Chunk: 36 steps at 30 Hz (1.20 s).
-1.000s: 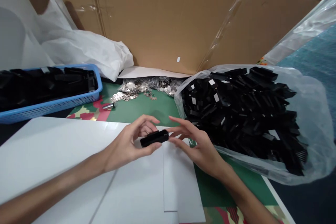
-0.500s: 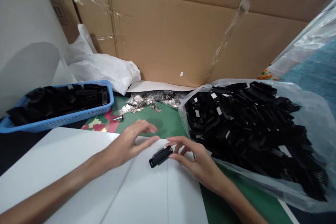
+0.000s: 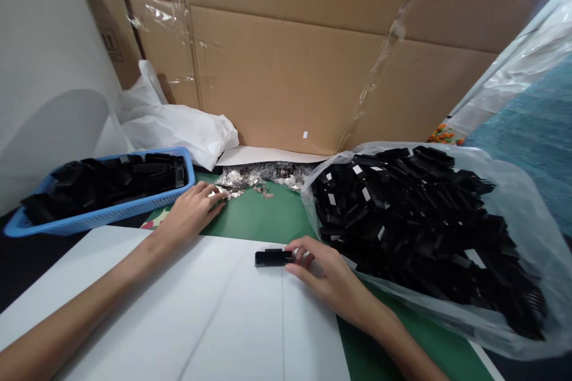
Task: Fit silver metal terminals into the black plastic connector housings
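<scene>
A small black plastic part (image 3: 273,258) is pinched at its right end between the thumb and fingers of my right hand (image 3: 319,268), just over the white board. My left hand (image 3: 193,209) reaches past the board's far edge. Its fingers are stretched out and its thumb stands apart, with nothing visible in it. The fingertips come to the near edge of a pile of small shiny metal pieces (image 3: 236,180); whether they touch any, I cannot tell.
On the left stands a blue basket (image 3: 123,209) of black parts. A clear plastic bag (image 3: 531,190) heaped with black parts (image 3: 415,220) lies right. The white board (image 3: 214,309) rests on a green surface (image 3: 268,214). Behind are a white bag (image 3: 187,131) and cardboard (image 3: 277,71).
My left hand has moved away from the black part, left and forward to the metal pieces, now covering the spot where a metal cylinder lay. The black part has turned from slanted to nearly level.
</scene>
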Available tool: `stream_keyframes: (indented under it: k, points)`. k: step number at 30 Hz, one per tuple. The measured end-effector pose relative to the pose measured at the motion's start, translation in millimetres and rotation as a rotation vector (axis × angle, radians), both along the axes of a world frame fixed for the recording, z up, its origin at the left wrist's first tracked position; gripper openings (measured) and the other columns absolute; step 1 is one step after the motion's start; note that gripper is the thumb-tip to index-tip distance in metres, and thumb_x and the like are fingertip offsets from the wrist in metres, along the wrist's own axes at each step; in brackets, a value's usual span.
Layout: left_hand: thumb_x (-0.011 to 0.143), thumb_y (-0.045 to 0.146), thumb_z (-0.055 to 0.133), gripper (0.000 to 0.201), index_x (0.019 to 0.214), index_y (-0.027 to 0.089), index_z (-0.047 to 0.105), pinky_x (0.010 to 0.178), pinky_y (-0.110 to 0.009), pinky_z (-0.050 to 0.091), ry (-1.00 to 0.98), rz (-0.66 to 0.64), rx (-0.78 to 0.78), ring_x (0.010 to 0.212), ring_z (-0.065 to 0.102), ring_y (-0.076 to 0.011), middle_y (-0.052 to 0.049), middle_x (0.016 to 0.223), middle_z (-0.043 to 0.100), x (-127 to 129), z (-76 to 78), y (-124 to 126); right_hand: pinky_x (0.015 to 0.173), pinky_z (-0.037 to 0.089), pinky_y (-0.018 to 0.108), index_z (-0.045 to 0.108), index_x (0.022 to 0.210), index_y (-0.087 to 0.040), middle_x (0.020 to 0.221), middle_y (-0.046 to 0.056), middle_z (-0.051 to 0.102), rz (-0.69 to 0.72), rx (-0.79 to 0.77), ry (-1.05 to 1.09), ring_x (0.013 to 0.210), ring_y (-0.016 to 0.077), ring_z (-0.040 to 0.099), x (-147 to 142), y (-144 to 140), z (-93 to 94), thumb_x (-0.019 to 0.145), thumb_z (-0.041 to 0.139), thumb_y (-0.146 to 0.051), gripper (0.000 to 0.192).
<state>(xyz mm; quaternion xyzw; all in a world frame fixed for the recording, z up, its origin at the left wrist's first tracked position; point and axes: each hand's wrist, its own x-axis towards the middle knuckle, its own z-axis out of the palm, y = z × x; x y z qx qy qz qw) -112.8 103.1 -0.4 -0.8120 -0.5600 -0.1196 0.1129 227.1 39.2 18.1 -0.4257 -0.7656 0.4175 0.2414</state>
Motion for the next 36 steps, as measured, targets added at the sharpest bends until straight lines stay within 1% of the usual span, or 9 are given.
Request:
stream_keyframes:
  k: [2, 7, 15, 20, 23, 27, 30, 33, 36]
  points:
    - [0.106, 0.033, 0.044, 0.034, 0.121, 0.02, 0.072, 0.094, -0.045, 0.05, 0.0, 0.01, 0.01, 0.109, 0.061, -0.0316, -0.012, 0.116, 0.072, 3, -3.3, 2, 0.084, 0.048, 0.027, 0.064, 0.116, -0.024, 0.098, 0.0, 0.067, 0.009, 0.007, -0.006, 0.088, 0.0159, 0.063, 0, -1, 0.3, 0.101, 0.065, -0.032, 0.017]
    - [0.105, 0.028, 0.047, 0.029, 0.107, 0.017, 0.074, 0.091, -0.043, 0.051, -0.01, 0.024, 0.039, 0.106, 0.063, -0.031, -0.013, 0.111, 0.072, 3, -7.6, 8, 0.085, 0.049, 0.029, 0.064, 0.119, -0.024, 0.1, 0.001, 0.065, 0.023, 0.041, -0.025, 0.089, 0.0167, 0.062, 1, -2, -2.8, 0.102, 0.063, -0.032, 0.019]
    - [0.104, 0.024, 0.04, 0.027, 0.099, 0.017, 0.066, 0.089, -0.045, 0.05, -0.043, 0.028, 0.038, 0.103, 0.062, -0.0328, -0.015, 0.105, 0.069, 11, -3.6, 6, 0.087, 0.049, 0.029, 0.063, 0.122, -0.024, 0.104, 0.002, 0.065, 0.028, 0.129, -0.063, 0.093, 0.0169, 0.063, 4, 0, -5.6, 0.105, 0.059, -0.034, 0.02]
    - [0.103, 0.026, 0.039, 0.023, 0.095, 0.02, 0.06, 0.091, -0.043, 0.048, -0.18, 0.075, 0.032, 0.104, 0.062, -0.0324, -0.014, 0.102, 0.067, 13, 0.7, 4, 0.085, 0.051, 0.031, 0.062, 0.123, -0.023, 0.105, 0.003, 0.065, 0.034, 0.177, -0.118, 0.091, 0.0179, 0.064, 4, -3, -2.8, 0.105, 0.058, -0.032, 0.02]
    - [0.1, 0.031, 0.044, 0.018, 0.093, 0.021, 0.057, 0.088, -0.04, 0.049, -0.324, 0.104, 0.0, 0.099, 0.064, -0.0304, -0.012, 0.099, 0.067, 13, 3.6, 1, 0.084, 0.052, 0.032, 0.062, 0.123, -0.023, 0.108, 0.005, 0.066, 0.037, 0.219, -0.149, 0.094, 0.0198, 0.065, 3, -5, -1.2, 0.105, 0.057, -0.031, 0.02]
    - [0.103, 0.038, 0.043, 0.021, 0.095, 0.021, 0.054, 0.075, -0.032, 0.052, -0.564, 0.07, -0.136, 0.082, 0.069, -0.0222, -0.007, 0.095, 0.071, 27, 8.3, -10, 0.089, 0.051, 0.033, 0.062, 0.124, -0.024, 0.115, 0.006, 0.065, -0.029, 0.277, -0.096, 0.098, 0.0202, 0.065, 3, -3, -1.3, 0.104, 0.06, -0.033, 0.021]
    - [0.106, 0.044, 0.039, 0.03, 0.096, 0.021, 0.055, 0.078, -0.028, 0.054, -0.714, -0.03, -0.279, 0.092, 0.072, -0.0199, -0.005, 0.097, 0.072, 49, 13.6, -25, 0.091, 0.05, 0.033, 0.064, 0.123, -0.023, 0.114, 0.006, 0.064, -0.119, 0.303, 0.025, 0.098, 0.0188, 0.063, 3, -2, -1.1, 0.104, 0.06, -0.033, 0.021]
    - [0.104, 0.052, 0.046, 0.034, 0.097, 0.021, 0.06, 0.079, -0.027, 0.052, -0.901, -0.132, -0.52, 0.092, 0.067, -0.0187, -0.003, 0.094, 0.067, 71, 20.6, -43, 0.09, 0.051, 0.031, 0.067, 0.123, -0.023, 0.107, 0.004, 0.067, -0.163, 0.259, 0.174, 0.094, 0.0167, 0.064, -2, -4, 0.9, 0.105, 0.058, -0.031, 0.021]
    - [0.103, 0.054, 0.051, 0.034, 0.098, 0.023, 0.063, 0.067, -0.025, 0.043, -0.909, -0.162, -0.713, 0.083, 0.058, -0.0164, 0.0, 0.088, 0.061, 85, 26.2, -59, 0.089, 0.052, 0.032, 0.071, 0.123, -0.024, 0.099, 0.002, 0.07, -0.169, 0.204, 0.254, 0.092, 0.0166, 0.066, -10, -7, 2.1, 0.103, 0.061, -0.029, 0.023]
